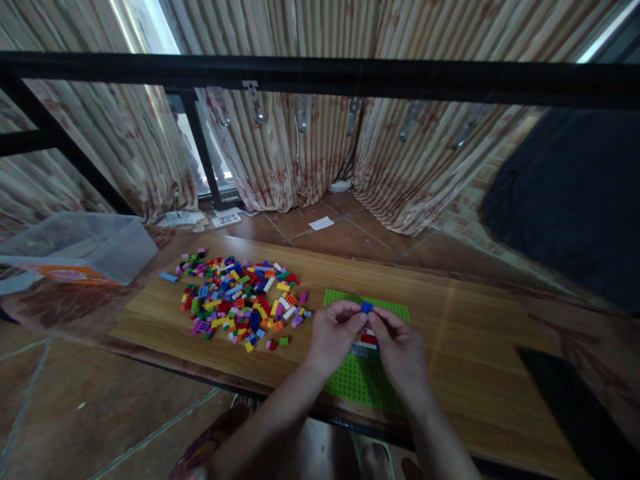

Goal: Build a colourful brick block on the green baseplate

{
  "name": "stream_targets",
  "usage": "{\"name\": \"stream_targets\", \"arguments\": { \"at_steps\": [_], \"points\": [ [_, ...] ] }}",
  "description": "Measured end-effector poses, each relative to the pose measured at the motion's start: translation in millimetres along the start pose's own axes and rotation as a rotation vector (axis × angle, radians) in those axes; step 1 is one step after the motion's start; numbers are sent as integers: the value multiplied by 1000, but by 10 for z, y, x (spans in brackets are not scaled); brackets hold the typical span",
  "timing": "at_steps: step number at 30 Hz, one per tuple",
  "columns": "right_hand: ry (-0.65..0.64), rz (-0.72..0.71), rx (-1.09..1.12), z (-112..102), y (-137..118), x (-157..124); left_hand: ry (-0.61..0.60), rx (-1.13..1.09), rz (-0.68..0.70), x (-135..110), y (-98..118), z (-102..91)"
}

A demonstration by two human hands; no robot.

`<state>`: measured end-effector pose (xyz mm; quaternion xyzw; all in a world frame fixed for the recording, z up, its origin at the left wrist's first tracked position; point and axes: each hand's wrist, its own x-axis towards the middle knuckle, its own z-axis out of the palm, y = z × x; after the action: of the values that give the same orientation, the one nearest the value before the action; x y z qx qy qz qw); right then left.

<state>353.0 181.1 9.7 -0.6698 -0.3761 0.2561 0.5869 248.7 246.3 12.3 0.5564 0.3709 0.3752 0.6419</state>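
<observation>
A small blue toy brick point(367, 307) is pinched between the fingertips of my left hand point(336, 333) and my right hand point(403, 343). Both hands are closed and meet over a green studded baseplate point(350, 381). Beneath them, partly hidden by my fingers, red and white bricks point(367, 340) are built up on the plate. Whether the blue brick touches that stack I cannot tell. To the left of the plate, a wide heap of loose coloured bricks point(235, 300) is spread over the wooden board.
The wooden board point(465, 333) lies on a low table. At its left stands a clear plastic box point(120, 250) with an orange label. A black flat object point(570, 393) lies at the right. A dark bar point(320, 73) crosses in front of the striped curtains point(280, 153).
</observation>
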Motion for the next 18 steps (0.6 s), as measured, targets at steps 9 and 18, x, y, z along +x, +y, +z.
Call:
{"name": "stream_targets", "arguments": {
  "at_steps": [9, 18],
  "points": [
    [39, -27, -90, -109, 10, 30, -28, 215, 172, -64, 37, 147],
    [-84, -232, -569, -414, 243, 228, 61, 643, 151, 98, 46, -195]
  ]
}}
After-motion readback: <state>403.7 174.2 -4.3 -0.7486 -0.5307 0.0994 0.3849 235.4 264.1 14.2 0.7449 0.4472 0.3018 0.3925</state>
